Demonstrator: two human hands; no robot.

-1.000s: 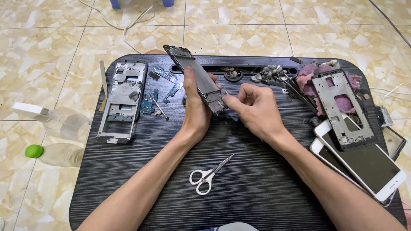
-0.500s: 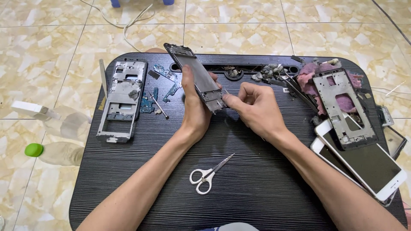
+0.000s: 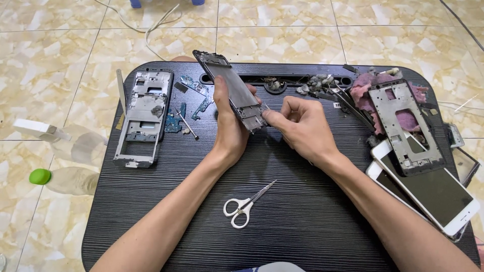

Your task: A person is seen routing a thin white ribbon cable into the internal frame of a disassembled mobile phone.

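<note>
Metal phone frame [image 3: 233, 90] being gripped by left hand [image 3: 229, 126], long axis slanting away-left; near end being pinched, apparently, by right hand [image 3: 297, 123] fingertips.

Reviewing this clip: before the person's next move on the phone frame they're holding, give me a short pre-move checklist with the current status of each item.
1. Left hand grips the dark phone frame along its side: ok.
2. Right hand fingertips pinch the frame's lower end: ok.
3. Frame lifted off the black table, tilted: ok.
4. What the right fingertips hold, whether a small part or only the edge: cannot tell.
5. Scissors lie shut, apart from both forearms: ok.
6. Loose circuit-board pieces and the silver frame lie close beside the left hand: not ok.
</note>
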